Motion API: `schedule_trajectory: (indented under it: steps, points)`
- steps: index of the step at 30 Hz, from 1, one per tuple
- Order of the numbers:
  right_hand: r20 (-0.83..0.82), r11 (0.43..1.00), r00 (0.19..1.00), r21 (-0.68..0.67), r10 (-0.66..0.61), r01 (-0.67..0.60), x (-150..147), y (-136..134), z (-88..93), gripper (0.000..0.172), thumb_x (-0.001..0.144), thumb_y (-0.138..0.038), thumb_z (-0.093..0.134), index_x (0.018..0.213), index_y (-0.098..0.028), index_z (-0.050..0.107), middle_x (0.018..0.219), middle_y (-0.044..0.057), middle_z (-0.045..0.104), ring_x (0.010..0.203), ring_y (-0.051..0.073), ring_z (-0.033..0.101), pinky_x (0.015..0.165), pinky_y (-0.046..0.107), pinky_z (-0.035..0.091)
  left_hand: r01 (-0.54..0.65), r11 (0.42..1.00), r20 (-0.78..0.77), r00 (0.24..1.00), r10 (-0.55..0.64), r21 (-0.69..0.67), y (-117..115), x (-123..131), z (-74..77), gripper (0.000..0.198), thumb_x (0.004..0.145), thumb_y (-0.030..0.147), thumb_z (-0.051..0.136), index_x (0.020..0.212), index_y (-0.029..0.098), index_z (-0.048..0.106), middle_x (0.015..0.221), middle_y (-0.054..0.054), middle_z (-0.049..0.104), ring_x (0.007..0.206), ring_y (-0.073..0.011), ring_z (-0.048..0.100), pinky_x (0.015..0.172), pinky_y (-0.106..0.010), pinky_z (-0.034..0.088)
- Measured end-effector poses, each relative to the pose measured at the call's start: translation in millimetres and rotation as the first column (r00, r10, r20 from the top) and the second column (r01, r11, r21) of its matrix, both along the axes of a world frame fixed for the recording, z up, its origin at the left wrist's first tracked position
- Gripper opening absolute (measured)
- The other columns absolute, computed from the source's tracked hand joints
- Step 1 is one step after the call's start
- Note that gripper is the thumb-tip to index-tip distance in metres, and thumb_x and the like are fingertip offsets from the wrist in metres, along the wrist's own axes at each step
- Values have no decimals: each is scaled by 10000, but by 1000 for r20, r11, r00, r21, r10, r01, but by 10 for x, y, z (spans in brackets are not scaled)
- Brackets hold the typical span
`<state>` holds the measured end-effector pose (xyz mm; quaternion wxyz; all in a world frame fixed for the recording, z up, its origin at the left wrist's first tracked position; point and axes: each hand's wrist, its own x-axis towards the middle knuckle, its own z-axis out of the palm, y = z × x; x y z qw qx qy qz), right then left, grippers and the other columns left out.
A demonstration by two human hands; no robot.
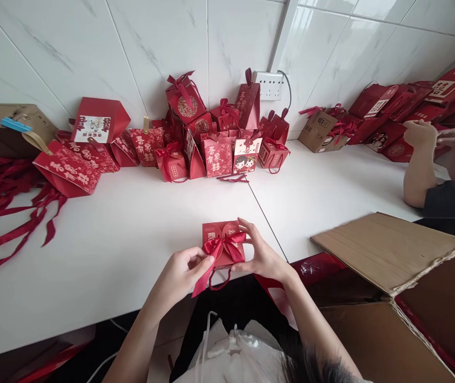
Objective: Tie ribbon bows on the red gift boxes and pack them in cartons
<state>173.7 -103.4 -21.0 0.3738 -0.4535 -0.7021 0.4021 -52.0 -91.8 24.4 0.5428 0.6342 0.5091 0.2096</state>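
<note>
A small red gift box (220, 230) with gold print lies at the table's front edge, between my hands. A shiny red ribbon (233, 246) is tied in a bow across its top, and a twisted red cord handle (220, 285) hangs from its near side. My left hand (191, 267) pinches a tail of the ribbon between thumb and fingers at the box's left side. Curved around the box's right side, my right hand (260, 252) holds it with fingertips at the far corner and thumb at the near corner.
Finished red boxes (218, 154) line the wall below a power strip (269, 86). Loose ribbons (8, 197) lie at the left. An open cardboard box (387, 250) stands at the right front. Beyond it show another person's hands (422, 135), near piled red boxes (395, 101).
</note>
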Motion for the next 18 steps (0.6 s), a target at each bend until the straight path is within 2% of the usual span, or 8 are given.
schedule_trajectory:
  steps: [4,6,9,13,15,17,18]
  points:
    - [-18,1000,1000,0,-8,8,14,-1,-25,1003,680,-439,766,1439,-331,119,1408,138,267,1286,311,356,977,508,433,62,987,44,997,-56,-148,-19,-3,9,404,810,531,497,612,178,497,458,63,399,380,-67,322,397,-203,249]
    - [-23,1000,1000,2,-6,6,19,-6,-37,994,683,-442,763,1436,-336,122,1408,134,269,1289,304,354,975,506,435,104,973,28,995,-100,-205,-19,-22,-4,435,814,536,482,566,182,432,412,75,362,344,-58,299,389,-201,236]
    - [-22,1000,1000,12,-6,6,30,-13,-43,982,688,-440,759,1431,-357,122,1413,122,271,1300,295,345,974,495,440,163,954,-7,985,-171,-253,-6,-121,-54,424,811,524,494,576,175,439,439,62,428,383,-67,384,430,-194,301]
    - [-12,1000,1000,20,-6,6,48,-7,-41,992,679,-439,766,1432,-364,125,1410,120,283,1294,291,359,978,486,441,277,892,-81,942,-325,-356,69,-402,-122,352,789,508,527,685,172,521,559,17,575,473,-103,501,472,-203,371]
    - [0,1000,1000,25,-5,5,54,2,-45,1012,670,-444,771,1438,-358,117,1401,126,289,1287,295,369,983,491,437,235,918,-220,924,-313,-321,133,-512,-111,337,780,511,533,746,178,564,659,-10,632,522,-126,547,478,-213,387]
    - [4,999,1000,34,-8,8,52,13,-48,1042,659,-462,773,1448,-351,102,1389,134,291,1274,301,383,982,504,436,115,983,-357,921,-160,-143,197,-515,-64,354,791,536,504,805,194,594,725,-15,647,572,-145,573,514,-230,418]
    - [4,999,1000,36,-9,9,49,18,-46,1056,653,-471,773,1453,-348,95,1383,137,291,1270,304,387,981,509,435,59,998,-368,928,-62,-19,224,-470,-36,366,802,549,482,826,203,599,757,-15,651,614,-153,588,559,-240,443]
